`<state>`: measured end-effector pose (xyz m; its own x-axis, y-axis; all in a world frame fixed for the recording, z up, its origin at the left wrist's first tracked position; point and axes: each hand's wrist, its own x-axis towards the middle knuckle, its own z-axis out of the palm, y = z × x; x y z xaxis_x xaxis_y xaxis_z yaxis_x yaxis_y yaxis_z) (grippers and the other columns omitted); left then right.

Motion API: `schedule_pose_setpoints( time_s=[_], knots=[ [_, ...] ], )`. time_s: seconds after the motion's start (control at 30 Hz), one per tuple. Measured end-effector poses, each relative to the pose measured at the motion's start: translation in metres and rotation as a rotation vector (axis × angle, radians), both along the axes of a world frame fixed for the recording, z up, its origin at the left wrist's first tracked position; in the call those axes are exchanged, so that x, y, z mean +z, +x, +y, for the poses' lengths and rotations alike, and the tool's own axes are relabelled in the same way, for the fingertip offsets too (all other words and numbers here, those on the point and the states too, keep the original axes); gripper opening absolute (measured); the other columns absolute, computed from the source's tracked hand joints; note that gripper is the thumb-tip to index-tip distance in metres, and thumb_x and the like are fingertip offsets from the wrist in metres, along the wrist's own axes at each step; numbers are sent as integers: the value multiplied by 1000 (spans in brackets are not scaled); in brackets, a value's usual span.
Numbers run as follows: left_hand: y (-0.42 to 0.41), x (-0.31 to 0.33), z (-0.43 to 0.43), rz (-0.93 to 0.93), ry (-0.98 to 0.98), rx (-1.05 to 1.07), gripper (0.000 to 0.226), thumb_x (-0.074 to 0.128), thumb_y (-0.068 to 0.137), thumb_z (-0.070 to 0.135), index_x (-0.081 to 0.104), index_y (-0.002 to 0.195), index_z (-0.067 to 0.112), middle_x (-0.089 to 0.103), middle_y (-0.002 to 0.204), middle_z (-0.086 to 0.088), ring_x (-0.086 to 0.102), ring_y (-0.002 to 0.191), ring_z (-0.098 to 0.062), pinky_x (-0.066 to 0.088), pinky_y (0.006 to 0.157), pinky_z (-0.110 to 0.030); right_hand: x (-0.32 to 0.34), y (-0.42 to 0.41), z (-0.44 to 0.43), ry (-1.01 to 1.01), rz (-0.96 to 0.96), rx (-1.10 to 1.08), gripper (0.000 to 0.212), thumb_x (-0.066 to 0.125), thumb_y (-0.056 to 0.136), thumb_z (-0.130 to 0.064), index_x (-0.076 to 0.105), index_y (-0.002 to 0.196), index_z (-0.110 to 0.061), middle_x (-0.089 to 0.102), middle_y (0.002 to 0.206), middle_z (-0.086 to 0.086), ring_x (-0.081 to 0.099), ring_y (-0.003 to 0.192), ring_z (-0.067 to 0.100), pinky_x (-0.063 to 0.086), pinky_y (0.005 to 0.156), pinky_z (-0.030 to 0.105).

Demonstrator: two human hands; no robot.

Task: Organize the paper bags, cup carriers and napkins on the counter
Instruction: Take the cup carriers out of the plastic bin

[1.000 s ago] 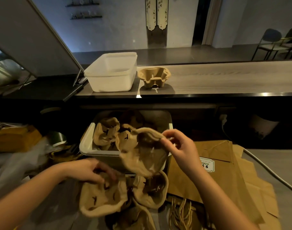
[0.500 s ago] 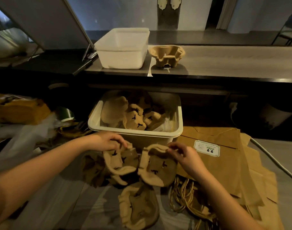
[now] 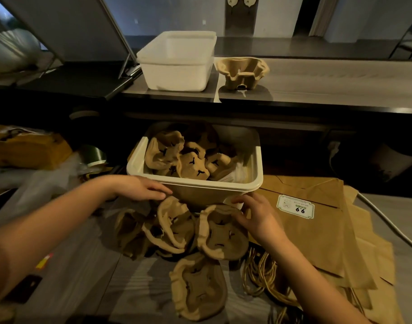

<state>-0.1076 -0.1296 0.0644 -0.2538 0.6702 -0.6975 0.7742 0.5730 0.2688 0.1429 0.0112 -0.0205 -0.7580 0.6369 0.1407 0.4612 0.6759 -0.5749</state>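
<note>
A white bin [image 3: 256, 183] on the counter holds several brown pulp cup carriers [image 3: 188, 160]. More carriers lie loose in front of it: one [image 3: 174, 228] under my left hand, one [image 3: 221, 232] by my right, one [image 3: 198, 291] nearer me. My left hand [image 3: 141, 188] lies with straight fingers against the bin's front wall, just above the loose carriers. My right hand [image 3: 254, 213] curls its fingers over the upper right rim of the carrier beside it. Flat brown paper bags [image 3: 317, 242] with a 9.9 label [image 3: 296, 206] lie to the right.
On the raised ledge behind stand an empty white bin [image 3: 176, 61] and a single cup carrier [image 3: 242, 71]. Twine bag handles [image 3: 263, 277] trail by my right forearm. A yellow packet [image 3: 24, 148], a tape roll [image 3: 92, 155] and clear plastic sit left. A cable [image 3: 387, 223] runs along the right.
The carrier my right hand held up has come down onto the counter among the loose ones. My left hand has slid up from the carriers to the bin's front wall.
</note>
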Motion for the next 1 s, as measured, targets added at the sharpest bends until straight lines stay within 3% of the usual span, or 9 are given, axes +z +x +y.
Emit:
schedule_pose_setpoints(
  time_s=[0.1,0.2,0.3,0.37,0.43,0.5,0.67,0.87,1.0],
  knots=[
    [-4,27,-1,75,9,-74,26,39,98,37,46,121,44,57,116,16,54,111,-2,35,106,-27,7,4,-4,71,96,-36,16,64,86,-33,66,100,-26,51,94,-18,51,87,6,48,66,28],
    [-8,47,4,67,208,-4,17,45,96,29,58,106,35,64,93,11,61,90,-3,46,83,-19,17,4,-10,123,215,11,22,54,87,-41,67,90,-23,57,81,-17,55,73,4,49,58,24],
    [-16,45,14,180,529,105,12,48,94,31,58,98,37,60,102,11,56,95,-8,42,72,-19,34,-3,-13,142,363,83,29,46,87,-40,66,92,-20,59,82,-14,53,70,-2,49,59,15],
    [-19,35,24,200,509,74,20,45,95,35,57,111,39,52,124,6,49,112,-12,43,87,-28,49,-15,-8,146,403,82,31,45,87,-39,64,98,-18,55,88,-15,50,73,-5,47,62,14],
    [-17,21,35,254,312,-29,32,38,98,38,49,128,39,34,147,-2,31,135,-20,29,108,-40,62,-32,5,144,321,45,33,46,88,-39,62,107,-18,54,97,-11,51,84,0,48,72,19],
    [-10,9,44,274,219,-50,40,34,99,41,40,138,36,27,152,-4,22,141,-22,21,112,-38,68,-50,23,161,132,6,32,50,91,-38,58,118,-23,53,114,-7,49,106,8,45,82,22],
    [-3,-6,44,345,351,-40,43,40,98,39,35,140,33,40,145,3,43,127,-18,40,101,-33,67,-81,49,177,-177,51,35,52,93,-35,52,127,-26,49,129,0,43,119,19,42,87,29],
    [4,4,28,599,832,44,28,61,87,34,48,110,21,60,108,0,59,92,-19,43,70,-29,61,-104,54,127,-338,119,40,56,90,-36,51,129,-28,48,131,1,44,121,22,47,90,36],
    [4,32,21,326,1118,26,27,66,83,29,45,99,31,57,91,1,59,79,-15,49,63,-25,48,-110,62,243,-407,97,56,57,91,-28,34,142,-25,38,139,6,36,128,28,43,95,39]
  ],
)
